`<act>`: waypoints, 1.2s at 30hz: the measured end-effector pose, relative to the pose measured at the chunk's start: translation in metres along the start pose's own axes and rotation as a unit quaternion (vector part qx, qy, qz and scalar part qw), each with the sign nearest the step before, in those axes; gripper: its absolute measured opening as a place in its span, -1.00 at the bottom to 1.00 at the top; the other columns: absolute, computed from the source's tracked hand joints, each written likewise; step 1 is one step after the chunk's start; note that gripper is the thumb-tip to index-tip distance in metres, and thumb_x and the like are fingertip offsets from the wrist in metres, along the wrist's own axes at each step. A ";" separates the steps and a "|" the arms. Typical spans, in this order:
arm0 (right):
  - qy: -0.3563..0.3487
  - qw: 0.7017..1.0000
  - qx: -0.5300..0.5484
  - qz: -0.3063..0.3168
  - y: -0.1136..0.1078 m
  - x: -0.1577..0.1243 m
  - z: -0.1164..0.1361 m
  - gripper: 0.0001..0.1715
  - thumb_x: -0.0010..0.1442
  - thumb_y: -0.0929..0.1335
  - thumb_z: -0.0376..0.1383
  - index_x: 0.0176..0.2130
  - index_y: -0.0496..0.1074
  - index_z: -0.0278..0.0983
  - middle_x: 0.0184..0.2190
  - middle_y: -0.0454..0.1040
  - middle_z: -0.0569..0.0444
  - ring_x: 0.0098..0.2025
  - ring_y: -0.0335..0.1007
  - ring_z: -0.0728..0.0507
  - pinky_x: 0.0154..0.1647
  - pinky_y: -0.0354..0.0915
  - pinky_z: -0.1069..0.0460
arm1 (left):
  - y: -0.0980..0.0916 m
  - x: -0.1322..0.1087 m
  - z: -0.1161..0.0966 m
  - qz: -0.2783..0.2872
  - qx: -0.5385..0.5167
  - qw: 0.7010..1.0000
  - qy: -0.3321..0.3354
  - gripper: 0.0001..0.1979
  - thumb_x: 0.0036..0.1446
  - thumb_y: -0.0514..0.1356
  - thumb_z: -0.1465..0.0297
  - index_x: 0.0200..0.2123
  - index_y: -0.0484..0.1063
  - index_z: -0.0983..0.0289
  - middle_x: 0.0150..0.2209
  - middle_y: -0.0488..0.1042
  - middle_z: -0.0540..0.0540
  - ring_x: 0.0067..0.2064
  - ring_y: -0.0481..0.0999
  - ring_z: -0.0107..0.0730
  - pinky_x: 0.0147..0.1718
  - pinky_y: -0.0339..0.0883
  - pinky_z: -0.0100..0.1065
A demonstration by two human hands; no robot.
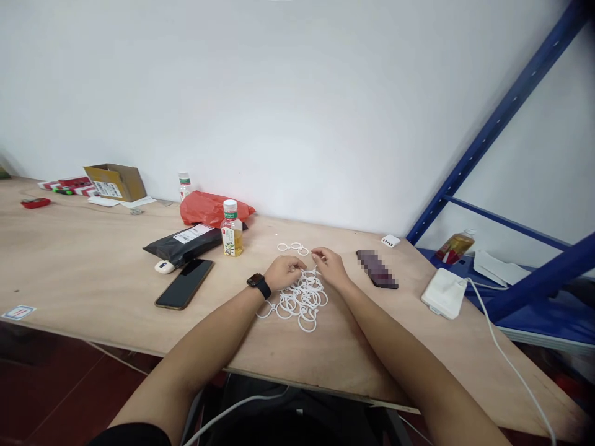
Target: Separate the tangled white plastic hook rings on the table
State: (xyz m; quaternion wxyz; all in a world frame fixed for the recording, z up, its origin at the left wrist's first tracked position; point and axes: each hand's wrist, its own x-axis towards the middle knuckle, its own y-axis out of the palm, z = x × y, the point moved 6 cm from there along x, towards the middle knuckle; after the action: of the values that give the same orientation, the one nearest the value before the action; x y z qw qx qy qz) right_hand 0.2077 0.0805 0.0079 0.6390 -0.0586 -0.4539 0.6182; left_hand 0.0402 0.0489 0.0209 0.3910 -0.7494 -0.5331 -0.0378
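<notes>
A loose pile of thin white plastic rings, each with a small knob or eyelet, lies on the wooden table in front of me. Over the pile's far left side, my left hand is closed, with its curled fingertips on a white ring that is mostly hidden. My right hand is across from it at the pile's far right side. Its fingers are bent together, and part of a white ring shows at them. Just beyond both hands, a few white rings lie apart from the pile.
Left of the pile are a phone, a white earbud case, a black parcel bag, a drink bottle and a red plastic bag. Rightward lie another phone, a white charger, a corded white box and a blue frame.
</notes>
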 end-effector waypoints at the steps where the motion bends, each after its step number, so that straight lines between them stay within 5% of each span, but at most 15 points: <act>1: 0.023 0.999 -0.022 0.023 0.005 0.008 -0.010 -0.70 0.26 0.27 -0.26 -0.07 0.47 -0.27 -0.17 0.54 -0.02 -0.17 0.45 -0.12 -0.12 0.34 -0.01 | 0.002 0.000 -0.001 0.015 -0.001 1.000 -0.001 -0.74 -0.03 0.10 0.55 -0.32 0.57 0.30 -0.30 0.61 0.05 -0.27 0.55 -0.39 -0.20 0.38 -0.41; 6: 0.027 0.971 -0.175 0.159 0.033 0.040 -0.028 -0.54 0.25 0.26 -0.33 0.13 0.37 -0.27 0.01 0.44 -0.13 0.03 0.35 -0.16 0.06 0.21 0.00 | 0.003 0.001 0.000 0.004 0.010 1.000 0.003 -0.78 0.08 0.10 0.48 -0.33 0.57 0.30 -0.35 0.61 0.03 -0.32 0.54 -0.43 -0.26 0.35 -0.45; 11: 0.027 0.945 -0.240 0.220 0.038 0.042 -0.024 -0.74 0.22 0.28 -0.34 -0.13 0.51 -0.26 -0.12 0.47 -0.08 -0.11 0.39 -0.13 -0.09 0.21 0.06 | -0.002 0.002 0.009 -0.017 0.060 0.998 -0.013 -0.80 0.10 0.12 0.43 -0.33 0.57 0.29 -0.36 0.60 0.04 -0.33 0.53 -0.41 -0.27 0.35 -0.42; 16: 0.015 0.959 -0.226 0.170 0.011 0.020 -0.011 -0.80 0.25 0.25 -0.37 -0.21 0.45 -0.30 -0.18 0.44 -0.07 -0.11 0.35 -0.12 -0.10 0.20 0.05 | -0.004 0.004 0.014 -0.050 0.064 0.996 -0.037 -0.77 0.12 0.14 0.40 -0.21 0.56 0.28 -0.27 0.60 0.08 -0.29 0.54 -0.36 -0.22 0.37 -0.36; 22: -0.155 0.978 -0.099 0.104 -0.006 -0.028 0.044 -0.84 0.28 0.25 -0.36 -0.21 0.42 -0.23 -0.05 0.38 -0.04 0.04 0.29 -0.14 0.06 0.25 -0.05 | 0.002 0.006 0.022 -0.066 -0.085 0.992 -0.060 -0.63 0.16 0.14 0.37 0.03 0.46 0.34 -0.15 0.59 0.16 -0.19 0.56 -0.32 -0.17 0.41 -0.32; 30: -0.220 0.968 -0.106 0.064 -0.002 -0.038 0.066 -0.80 0.27 0.25 -0.40 -0.21 0.45 -0.23 -0.03 0.37 -0.08 0.02 0.32 -0.18 0.04 0.33 -0.15 | 0.003 0.007 0.026 -0.075 -0.227 0.966 -0.095 -0.76 0.04 0.18 0.50 -0.17 0.48 0.39 -0.34 0.59 0.14 -0.27 0.59 -0.35 -0.28 0.43 -0.39; 36: -0.214 0.970 -0.089 0.069 -0.001 -0.039 0.065 -0.79 0.27 0.26 -0.38 -0.18 0.46 -0.21 -0.02 0.37 -0.08 0.03 0.32 -0.18 0.02 0.35 -0.13 | 0.001 0.008 0.024 -0.083 -0.238 0.961 -0.115 -0.82 -0.01 0.17 0.57 -0.28 0.48 0.40 -0.43 0.56 0.08 -0.38 0.55 -0.44 -0.38 0.40 -0.46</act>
State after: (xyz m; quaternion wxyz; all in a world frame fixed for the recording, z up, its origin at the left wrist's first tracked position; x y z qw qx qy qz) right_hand 0.1732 0.0163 0.0267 0.4749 -0.0123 -0.6283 0.6160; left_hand 0.0354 0.0699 0.0077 0.1331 -0.7730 -0.6106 -0.1093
